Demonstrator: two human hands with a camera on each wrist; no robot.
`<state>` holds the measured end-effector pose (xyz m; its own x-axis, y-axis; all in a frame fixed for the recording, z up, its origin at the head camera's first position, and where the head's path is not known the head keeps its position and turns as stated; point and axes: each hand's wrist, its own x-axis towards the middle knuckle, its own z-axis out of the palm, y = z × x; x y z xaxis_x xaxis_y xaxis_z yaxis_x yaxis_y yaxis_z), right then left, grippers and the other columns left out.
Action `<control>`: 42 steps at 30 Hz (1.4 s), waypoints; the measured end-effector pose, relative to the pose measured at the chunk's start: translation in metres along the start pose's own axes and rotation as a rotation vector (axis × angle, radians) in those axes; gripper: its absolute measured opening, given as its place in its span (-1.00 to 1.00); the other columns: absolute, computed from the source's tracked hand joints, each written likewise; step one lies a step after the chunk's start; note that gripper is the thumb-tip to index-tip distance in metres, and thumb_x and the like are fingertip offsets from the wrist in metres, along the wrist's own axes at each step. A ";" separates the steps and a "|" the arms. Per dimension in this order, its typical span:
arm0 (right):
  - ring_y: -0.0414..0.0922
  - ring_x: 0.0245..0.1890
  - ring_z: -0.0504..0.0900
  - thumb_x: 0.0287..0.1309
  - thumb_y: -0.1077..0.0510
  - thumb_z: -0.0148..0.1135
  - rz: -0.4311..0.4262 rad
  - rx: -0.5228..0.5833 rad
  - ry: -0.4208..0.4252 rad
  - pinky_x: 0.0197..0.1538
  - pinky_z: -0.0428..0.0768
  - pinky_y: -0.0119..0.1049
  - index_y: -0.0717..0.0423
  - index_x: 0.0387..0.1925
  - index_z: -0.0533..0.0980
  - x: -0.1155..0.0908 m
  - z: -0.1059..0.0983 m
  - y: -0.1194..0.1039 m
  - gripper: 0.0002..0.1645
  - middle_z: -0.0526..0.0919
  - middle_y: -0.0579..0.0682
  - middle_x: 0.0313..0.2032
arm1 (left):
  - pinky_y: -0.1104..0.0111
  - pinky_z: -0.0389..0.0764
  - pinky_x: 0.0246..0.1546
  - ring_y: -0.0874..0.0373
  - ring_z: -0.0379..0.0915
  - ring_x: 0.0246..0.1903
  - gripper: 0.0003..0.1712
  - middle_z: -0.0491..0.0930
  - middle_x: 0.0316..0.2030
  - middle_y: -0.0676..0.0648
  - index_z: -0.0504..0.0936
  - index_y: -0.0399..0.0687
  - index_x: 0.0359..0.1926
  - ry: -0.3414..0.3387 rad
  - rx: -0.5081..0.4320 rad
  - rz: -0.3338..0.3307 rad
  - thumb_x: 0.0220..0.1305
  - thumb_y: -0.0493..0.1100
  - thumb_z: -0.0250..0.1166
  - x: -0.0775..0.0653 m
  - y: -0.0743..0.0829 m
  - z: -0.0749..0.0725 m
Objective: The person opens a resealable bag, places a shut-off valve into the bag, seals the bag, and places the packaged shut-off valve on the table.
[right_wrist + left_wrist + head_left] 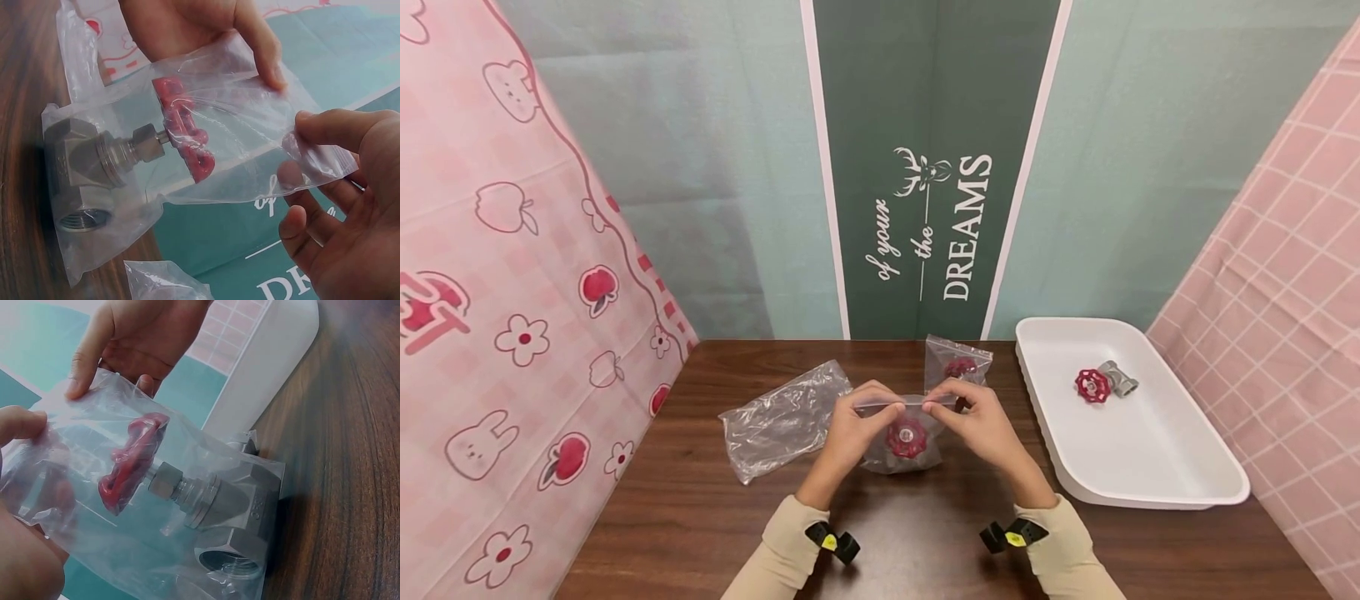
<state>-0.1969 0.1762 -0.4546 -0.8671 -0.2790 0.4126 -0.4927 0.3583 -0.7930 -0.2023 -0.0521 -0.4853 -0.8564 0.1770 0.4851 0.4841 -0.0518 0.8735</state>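
Note:
A clear zip bag [250, 134] stands upright on the table with a metal gate valve [231, 506] inside, its red handwheel [907, 438] uppermost. My left hand [856, 423] pinches the bag's top edge on the left between thumb and fingers. On the right side of the same edge, my right hand [976, 417] pinches the plastic with thumb and fingertips. Both wrist views show the valve's threaded opening low in the bag, near the wooden surface. The valve itself is touched by neither hand.
Left of the hands lies a flat clear plastic bag [782, 421]. Behind the right hand is another zip bag [936, 358] with a red handwheel in it. A white tray [1150, 454] at the right holds an unbagged valve [1093, 385]. Fabric walls border the wooden table [662, 500].

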 end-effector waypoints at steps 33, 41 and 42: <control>-0.25 -0.31 0.64 0.36 0.24 0.42 0.004 0.025 0.036 -0.15 0.64 -0.31 0.03 -0.17 0.76 -0.003 -0.006 0.004 -0.92 0.81 0.00 -0.25 | 0.47 0.65 -0.14 0.26 0.62 -0.17 -0.91 0.72 -0.24 -0.28 0.83 -0.30 -0.18 0.047 -0.018 -0.040 0.33 -0.34 0.47 -0.001 0.001 -0.002; -0.25 -0.30 0.65 0.35 0.19 0.45 0.018 -0.016 0.055 -0.13 0.64 -0.28 0.03 -0.21 0.78 -0.001 -0.006 0.005 -0.95 0.83 -0.05 -0.28 | 0.45 0.65 -0.11 0.24 0.63 -0.16 -0.91 0.73 -0.23 -0.28 0.84 -0.25 -0.19 0.045 -0.005 -0.054 0.33 -0.30 0.49 0.000 0.003 -0.003; -0.25 -0.30 0.65 0.35 0.18 0.45 0.025 -0.016 0.054 -0.12 0.64 -0.28 0.02 -0.20 0.78 -0.001 -0.006 0.005 -0.95 0.83 -0.05 -0.28 | 0.46 0.65 -0.11 0.24 0.63 -0.16 -0.91 0.73 -0.23 -0.28 0.84 -0.25 -0.19 0.046 -0.005 -0.056 0.32 -0.30 0.49 0.000 0.002 -0.003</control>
<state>-0.1986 0.1838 -0.4558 -0.8818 -0.2214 0.4164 -0.4712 0.3794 -0.7962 -0.2014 -0.0553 -0.4832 -0.8896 0.1344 0.4364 0.4341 -0.0478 0.8996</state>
